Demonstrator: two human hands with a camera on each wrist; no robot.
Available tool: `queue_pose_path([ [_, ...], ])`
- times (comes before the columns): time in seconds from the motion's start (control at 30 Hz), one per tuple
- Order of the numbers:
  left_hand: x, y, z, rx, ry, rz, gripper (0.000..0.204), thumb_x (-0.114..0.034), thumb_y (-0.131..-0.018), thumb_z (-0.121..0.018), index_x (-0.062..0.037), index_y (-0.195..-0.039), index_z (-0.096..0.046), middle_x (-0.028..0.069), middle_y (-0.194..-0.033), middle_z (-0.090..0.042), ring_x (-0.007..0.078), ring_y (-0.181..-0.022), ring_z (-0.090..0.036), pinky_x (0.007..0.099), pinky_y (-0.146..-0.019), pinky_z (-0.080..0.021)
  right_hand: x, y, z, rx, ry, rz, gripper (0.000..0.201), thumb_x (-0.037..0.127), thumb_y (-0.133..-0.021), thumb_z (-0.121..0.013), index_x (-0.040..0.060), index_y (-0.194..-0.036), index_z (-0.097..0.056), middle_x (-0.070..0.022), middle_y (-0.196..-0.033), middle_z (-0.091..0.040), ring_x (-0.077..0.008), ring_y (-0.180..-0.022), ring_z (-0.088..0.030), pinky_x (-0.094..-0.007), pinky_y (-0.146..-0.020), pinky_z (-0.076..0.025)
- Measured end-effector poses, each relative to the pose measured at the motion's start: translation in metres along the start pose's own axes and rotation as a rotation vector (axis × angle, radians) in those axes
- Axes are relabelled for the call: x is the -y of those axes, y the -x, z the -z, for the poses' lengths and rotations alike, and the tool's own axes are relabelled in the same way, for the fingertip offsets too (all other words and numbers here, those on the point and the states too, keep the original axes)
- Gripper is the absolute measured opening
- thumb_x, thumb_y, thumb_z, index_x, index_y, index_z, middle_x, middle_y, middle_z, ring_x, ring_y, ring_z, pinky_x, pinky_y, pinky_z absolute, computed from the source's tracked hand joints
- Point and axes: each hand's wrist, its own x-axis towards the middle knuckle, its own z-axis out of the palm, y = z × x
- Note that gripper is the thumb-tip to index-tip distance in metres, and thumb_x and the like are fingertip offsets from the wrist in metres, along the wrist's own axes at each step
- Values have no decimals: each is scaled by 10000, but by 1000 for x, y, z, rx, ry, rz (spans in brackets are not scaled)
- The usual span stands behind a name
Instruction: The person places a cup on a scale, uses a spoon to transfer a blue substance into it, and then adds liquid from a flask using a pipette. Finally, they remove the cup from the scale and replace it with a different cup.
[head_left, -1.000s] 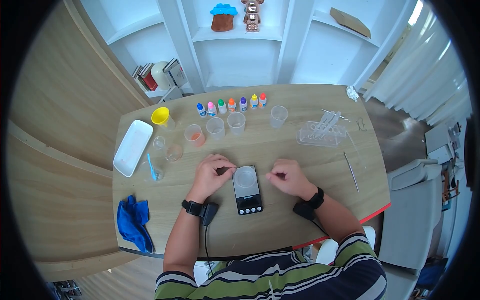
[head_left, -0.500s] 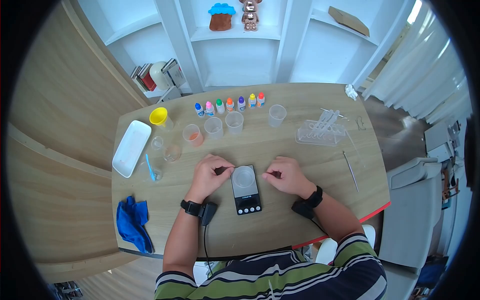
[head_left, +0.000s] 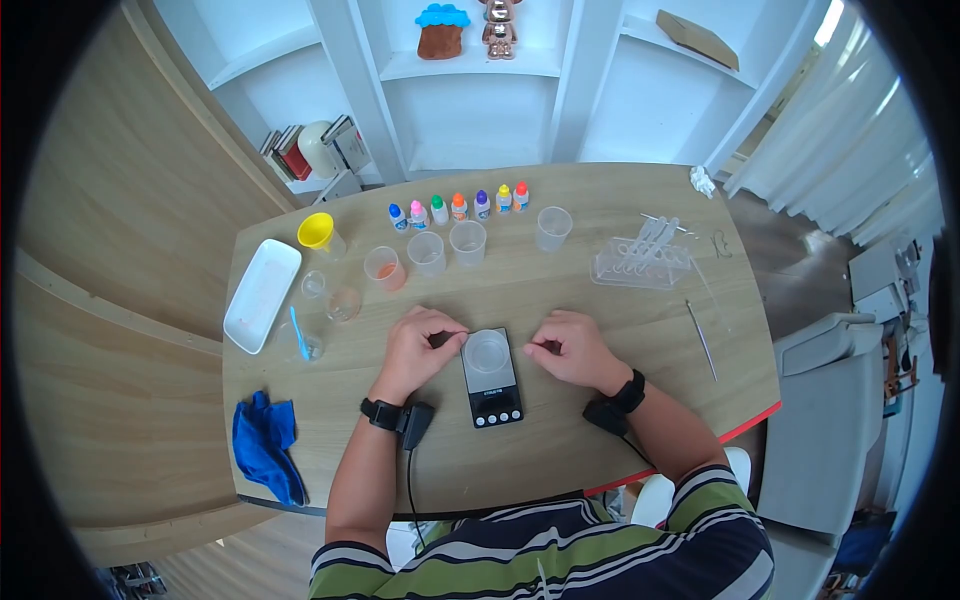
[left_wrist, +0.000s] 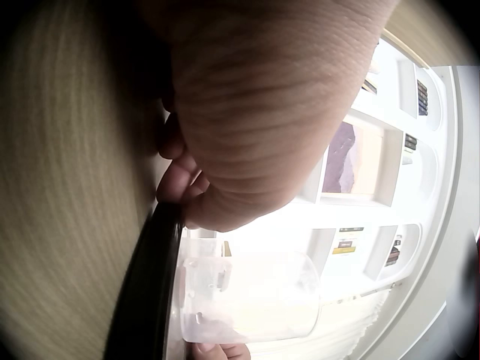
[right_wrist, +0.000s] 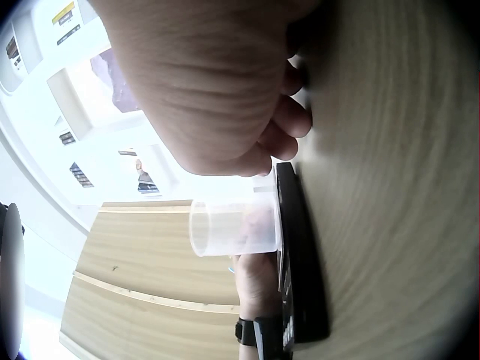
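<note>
A black digital scale (head_left: 496, 404) with a silver plate lies on the table between the hands. On its plate stands a clear plastic cup (head_left: 487, 352), which also shows side-on in the right wrist view. My left hand (head_left: 416, 352) rests at the scale's far left edge, fingers loosely bent and thumb and fingertips right at the edge. In the left wrist view, the fingertips (left_wrist: 175, 180) overlap the scale's end. My right hand (head_left: 574, 350) lies on the table just right of the scale, loosely curled, holding nothing.
Beyond the scale stand clear cups (head_left: 468, 244), one with orange liquid (head_left: 385, 269), and a row of coloured-cap bottles (head_left: 459, 207). A test tube rack (head_left: 640, 266) and metal rod (head_left: 701, 340) lie right; a white tray (head_left: 263, 296) and blue cloth (head_left: 266, 448) left.
The right hand has shifted slightly left, closer to the scale. My left hand, the scale and the cup keep their places; the head view has shifted a little.
</note>
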Motion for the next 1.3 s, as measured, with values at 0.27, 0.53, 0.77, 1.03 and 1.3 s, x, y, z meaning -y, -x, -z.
queue_pose_path([
  [0.27,0,5,8,76,159,123,450,-46,-806,-764,-61,-1255,-739,92,-1158,-736,236,-1025,-693,364,-890,-565,0,0,0,-26,-8,57,185,98,-877,-855,44,-780,-707,-72,-696,-618,-231,-625,-586,-378,-564,-447],
  [0.53,-64,4,25,292,-33,40,863,-148,-724,-868,-74,-1523,-548,136,-1427,-632,340,-1368,-584,441,-1172,-455,-3,2,-3,-25,-31,-2,192,135,-876,-855,62,-773,-710,-72,-694,-639,-257,-653,-619,-401,-594,-478],
  [0.77,-73,-2,15,297,-198,-49,715,-172,-697,-921,-63,-1337,-623,142,-1319,-668,372,-1298,-615,464,-1115,-488,-6,2,-4,-32,-28,38,179,120,-882,-855,54,-791,-715,-76,-722,-650,-249,-658,-624,-388,-594,-484],
  [1.03,-88,-26,14,250,-149,-74,546,-143,-734,-895,-57,-1223,-668,139,-1175,-710,371,-1146,-677,461,-1023,-522,-3,2,-4,-44,-27,5,211,185,-871,-850,84,-746,-713,-57,-689,-655,-281,-697,-650,-435,-645,-513],
  [1.3,-84,-117,2,97,-500,-359,537,-188,-774,-859,-76,-1263,-667,114,-1196,-740,373,-1183,-687,502,-1106,-478,-9,3,-6,-68,-22,50,223,195,-873,-836,89,-731,-701,-59,-694,-658,-295,-715,-660,-450,-661,-521],
])
